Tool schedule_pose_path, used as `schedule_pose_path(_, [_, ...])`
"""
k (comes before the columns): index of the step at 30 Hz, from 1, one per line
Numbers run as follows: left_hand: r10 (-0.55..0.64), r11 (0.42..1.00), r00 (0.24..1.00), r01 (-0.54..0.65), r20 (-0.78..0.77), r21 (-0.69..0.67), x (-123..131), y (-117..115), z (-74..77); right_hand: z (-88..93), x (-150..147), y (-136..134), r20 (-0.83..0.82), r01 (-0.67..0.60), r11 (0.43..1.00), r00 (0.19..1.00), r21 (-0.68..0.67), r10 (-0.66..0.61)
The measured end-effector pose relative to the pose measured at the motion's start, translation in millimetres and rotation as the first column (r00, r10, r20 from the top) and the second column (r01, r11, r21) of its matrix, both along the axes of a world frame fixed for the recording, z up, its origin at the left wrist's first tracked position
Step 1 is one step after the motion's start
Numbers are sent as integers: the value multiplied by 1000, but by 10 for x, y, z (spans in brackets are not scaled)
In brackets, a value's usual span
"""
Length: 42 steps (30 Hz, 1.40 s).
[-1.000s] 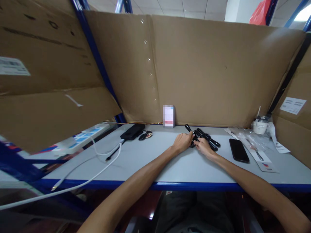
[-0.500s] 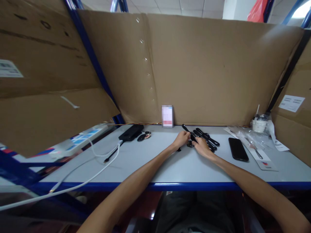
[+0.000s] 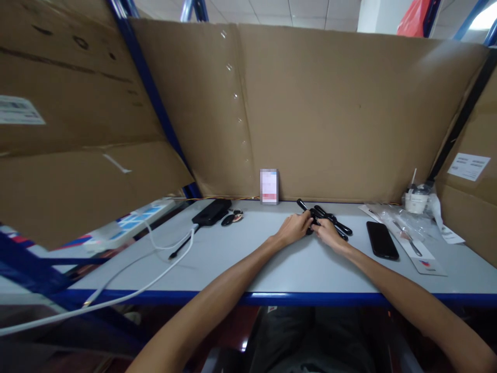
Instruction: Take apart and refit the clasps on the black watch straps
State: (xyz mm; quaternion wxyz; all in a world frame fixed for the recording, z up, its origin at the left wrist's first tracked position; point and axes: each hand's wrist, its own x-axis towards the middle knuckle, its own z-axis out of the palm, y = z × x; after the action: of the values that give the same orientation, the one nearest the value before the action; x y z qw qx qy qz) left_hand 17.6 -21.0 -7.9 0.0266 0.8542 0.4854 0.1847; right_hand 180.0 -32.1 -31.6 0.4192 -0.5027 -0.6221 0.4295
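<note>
My left hand (image 3: 296, 228) is closed, its fingertips around one end of a glossy black long piece (image 3: 302, 204) that looks like a tied cable bundle. My right hand (image 3: 327, 231) meets it from the other side, fingers also closed at the black piece's middle. The fingers hide most of that piece; only its rounded upper end sticks out past them, up and to the left. Just behind and to the right of my right hand, several similar black bundles (image 3: 341, 228) lie heaped on the table, crossing one another.
A black phone (image 3: 382, 240) lies to the right, beside a carded utensil (image 3: 417, 254) and clear plastic bags. A lit phone (image 3: 269, 186) leans on the cardboard wall (image 3: 310, 114). Left stand a black power bank (image 3: 212, 212), white cables (image 3: 155, 287) and a power strip (image 3: 140, 223).
My left hand has moved right and its fingers now cover more of the black piece. The small dark bits seen below my hands are now out of sight. The view has shifted slightly.
</note>
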Motion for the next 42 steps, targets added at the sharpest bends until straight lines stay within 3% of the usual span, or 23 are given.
schedule_pose_path(8, [-19,1000,990,17,-140,-15,-13,27,-41,-46,-27,60,123,25,1000,992,-20,-22])
schedule_pose_path(12, [-27,1000,992,29,-125,8,-39,42,-16,-45,-37,56,142,39,999,989,31,-43])
schedule_pose_path(22, [128,991,991,-127,-30,45,-176,132,65,179,40,-17,224,71,970,967,231,-124])
schedule_pose_path(24, [129,991,991,-127,-41,34,-178,134,64,210,51,-37,188,69,984,977,162,-99])
schedule_pose_path(27, [112,994,991,-111,-72,18,-165,122,64,232,50,-79,15,9,999,1000,-50,-8])
schedule_pose_path(29, [100,995,991,-100,-85,13,-157,114,65,254,53,-93,-92,-20,992,996,-123,8])
schedule_pose_path(36, [49,999,994,-47,-99,25,-168,115,59,459,277,14,-244,85,991,964,-101,-108])
schedule_pose_path(40, [49,999,994,-47,-95,21,-167,127,50,498,414,42,-367,-48,989,930,-140,-7])
schedule_pose_path(42, [55,998,994,-55,-92,9,-167,130,51,445,404,37,-352,-114,978,935,-176,46])
